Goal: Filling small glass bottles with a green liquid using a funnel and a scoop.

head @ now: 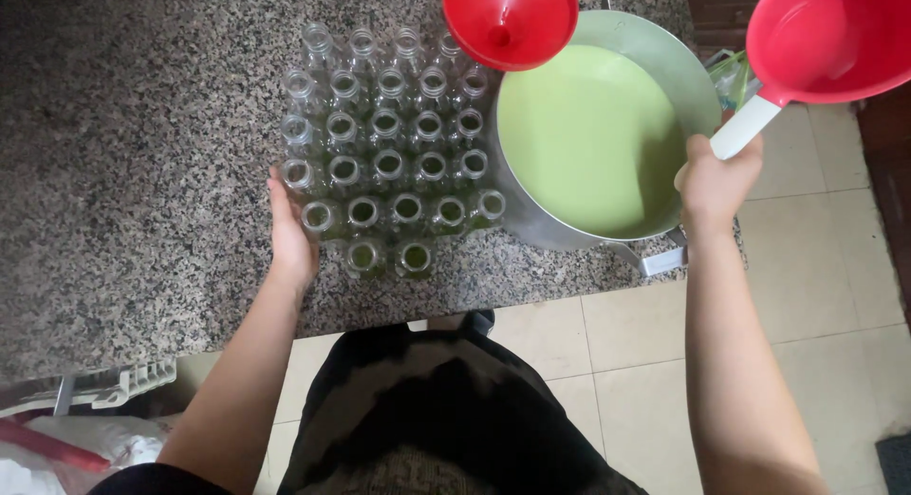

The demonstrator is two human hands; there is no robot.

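Head view: left hand point(289, 231) lies flat against the near-left edge of the bottles point(389, 144), fingers pressed together and straight, touching the outer bottle, apparently to keep the block packed and square. Bottles are clear glass, open mouths up, set in tight rows on the granite counter point(142, 125), just beside the pot point(607, 144). Right hand point(716, 177) has its fingers curled round the white handle of the red ladle point(826, 39), bowl raised above and right of the pot, off the counter edge. Pot holds pale green liquid, nearly full. Red funnel point(510, 20) sits at the far row, spout down, seemingly in a bottle mouth; contact unclear. Tiled floor point(807, 267) below
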